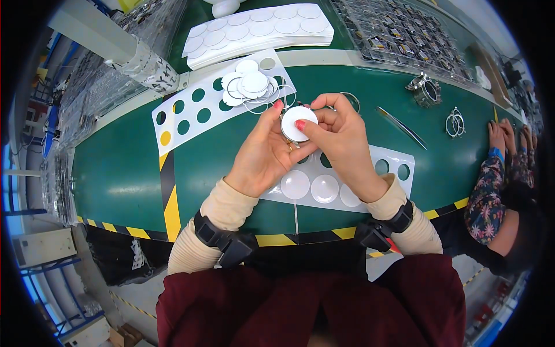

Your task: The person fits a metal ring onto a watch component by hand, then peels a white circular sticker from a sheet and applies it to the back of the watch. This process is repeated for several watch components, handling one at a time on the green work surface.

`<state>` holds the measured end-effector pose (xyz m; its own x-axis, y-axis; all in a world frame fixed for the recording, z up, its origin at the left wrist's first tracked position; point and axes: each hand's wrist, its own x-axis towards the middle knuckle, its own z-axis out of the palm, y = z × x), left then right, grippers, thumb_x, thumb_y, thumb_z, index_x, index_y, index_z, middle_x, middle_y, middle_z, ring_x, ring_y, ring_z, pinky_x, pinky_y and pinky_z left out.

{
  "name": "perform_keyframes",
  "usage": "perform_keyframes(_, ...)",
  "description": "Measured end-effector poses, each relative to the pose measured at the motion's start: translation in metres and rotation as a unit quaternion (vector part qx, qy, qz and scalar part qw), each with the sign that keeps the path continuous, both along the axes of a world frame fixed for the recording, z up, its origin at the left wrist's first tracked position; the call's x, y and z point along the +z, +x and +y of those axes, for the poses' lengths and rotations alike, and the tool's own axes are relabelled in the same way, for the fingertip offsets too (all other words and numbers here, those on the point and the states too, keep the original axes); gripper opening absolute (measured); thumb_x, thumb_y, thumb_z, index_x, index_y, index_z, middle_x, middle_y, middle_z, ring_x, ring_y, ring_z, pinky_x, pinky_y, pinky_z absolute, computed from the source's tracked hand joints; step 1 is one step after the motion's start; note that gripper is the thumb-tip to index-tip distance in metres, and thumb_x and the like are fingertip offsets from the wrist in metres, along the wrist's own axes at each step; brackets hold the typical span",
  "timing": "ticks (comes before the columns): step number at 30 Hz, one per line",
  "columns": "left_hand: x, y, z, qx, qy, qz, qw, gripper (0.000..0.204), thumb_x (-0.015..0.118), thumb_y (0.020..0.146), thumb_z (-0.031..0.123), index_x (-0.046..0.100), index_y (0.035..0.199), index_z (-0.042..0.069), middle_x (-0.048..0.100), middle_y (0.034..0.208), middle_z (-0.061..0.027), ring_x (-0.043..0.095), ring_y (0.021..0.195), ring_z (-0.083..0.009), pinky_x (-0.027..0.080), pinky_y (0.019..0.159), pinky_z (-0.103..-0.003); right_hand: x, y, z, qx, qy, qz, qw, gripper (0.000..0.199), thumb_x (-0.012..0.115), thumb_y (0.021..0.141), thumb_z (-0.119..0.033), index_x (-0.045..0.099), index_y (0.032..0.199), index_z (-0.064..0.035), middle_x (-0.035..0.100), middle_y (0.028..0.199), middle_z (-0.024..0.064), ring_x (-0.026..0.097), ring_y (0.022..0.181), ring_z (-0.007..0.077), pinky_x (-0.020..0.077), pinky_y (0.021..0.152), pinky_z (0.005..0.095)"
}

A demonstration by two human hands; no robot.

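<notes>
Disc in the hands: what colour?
White disc, pinched by the left hand and right hand; head view.

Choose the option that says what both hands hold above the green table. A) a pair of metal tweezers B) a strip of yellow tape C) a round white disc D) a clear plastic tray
C: the left hand and right hand pinch a round white disc between their fingertips.

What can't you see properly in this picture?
- Head view: the back of the round white disc is hidden by the left hand and right hand holding it.
- The small parts in the clear plastic tray are too small to tell.
- The co-worker's hands are bent and blurred at the picture's rim.
</notes>
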<state>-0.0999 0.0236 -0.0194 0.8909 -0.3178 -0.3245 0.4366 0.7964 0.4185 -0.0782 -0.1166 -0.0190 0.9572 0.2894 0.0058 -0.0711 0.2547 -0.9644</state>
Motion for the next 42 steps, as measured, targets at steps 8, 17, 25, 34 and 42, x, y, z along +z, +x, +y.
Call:
perform_keyframes(8, 0.002, 0.001, 0.001, -0.006, 0.003, -0.004, 1.000, 0.031, 0.044, 0.092, 0.031, 0.047, 0.108, 0.005, 0.055, 0.109, -0.0105, 0.055, 0.102, -0.0205, 0.044, 0.094, -0.041, -0.002, 0.003, -0.001, 0.014, -0.010, -0.006, 1.000, 0.020, 0.061, 0.079, 0.001, 0.047, 0.093, -0.0031, 0.061, 0.085, 0.0053, 0.052, 0.072, 0.0047, 0.0419, 0.061, 0.0177)
perform_keyframes(17, 0.003, -0.001, 0.002, -0.011, 0.014, -0.010, 1.000, 0.031, 0.043, 0.093, 0.030, 0.047, 0.110, 0.004, 0.055, 0.107, -0.0099, 0.055, 0.100, -0.0194, 0.046, 0.092, -0.039, -0.004, 0.003, 0.000, 0.029, -0.059, -0.017, 0.998, 0.020, 0.060, 0.080, 0.000, 0.047, 0.095, -0.0019, 0.060, 0.085, 0.0054, 0.054, 0.076, 0.0054, 0.0428, 0.064, 0.0181)
perform_keyframes(25, 0.008, -0.005, 0.001, -0.038, 0.008, -0.037, 0.999, 0.032, 0.043, 0.093, 0.028, 0.047, 0.112, 0.003, 0.055, 0.106, -0.0105, 0.055, 0.101, -0.0194, 0.045, 0.092, -0.039, 0.005, 0.006, 0.003, 0.068, -0.099, -0.034, 0.992, 0.022, 0.060, 0.082, -0.007, 0.052, 0.102, 0.0002, 0.056, 0.082, 0.0012, 0.051, 0.076, 0.0054, 0.0416, 0.065, 0.0181)
perform_keyframes(34, 0.004, -0.006, 0.004, -0.044, 0.034, -0.044, 0.997, 0.034, 0.042, 0.094, 0.030, 0.047, 0.113, 0.002, 0.054, 0.109, -0.0129, 0.055, 0.103, -0.0223, 0.046, 0.091, -0.039, 0.004, 0.001, 0.001, 0.096, -0.137, -0.105, 0.980, 0.025, 0.058, 0.082, -0.006, 0.052, 0.106, -0.0009, 0.054, 0.088, 0.0021, 0.051, 0.081, 0.0062, 0.0425, 0.069, 0.0201)
perform_keyframes(42, 0.003, -0.001, 0.006, -0.033, 0.041, -0.064, 0.997, 0.032, 0.041, 0.094, 0.030, 0.048, 0.110, 0.002, 0.055, 0.109, -0.0136, 0.055, 0.104, -0.0237, 0.048, 0.088, -0.037, 0.011, 0.001, -0.006, 0.124, -0.085, -0.053, 0.987, 0.038, 0.055, 0.078, 0.002, 0.046, 0.114, -0.0021, 0.054, 0.095, 0.0031, 0.051, 0.083, 0.0078, 0.0426, 0.073, 0.0205)
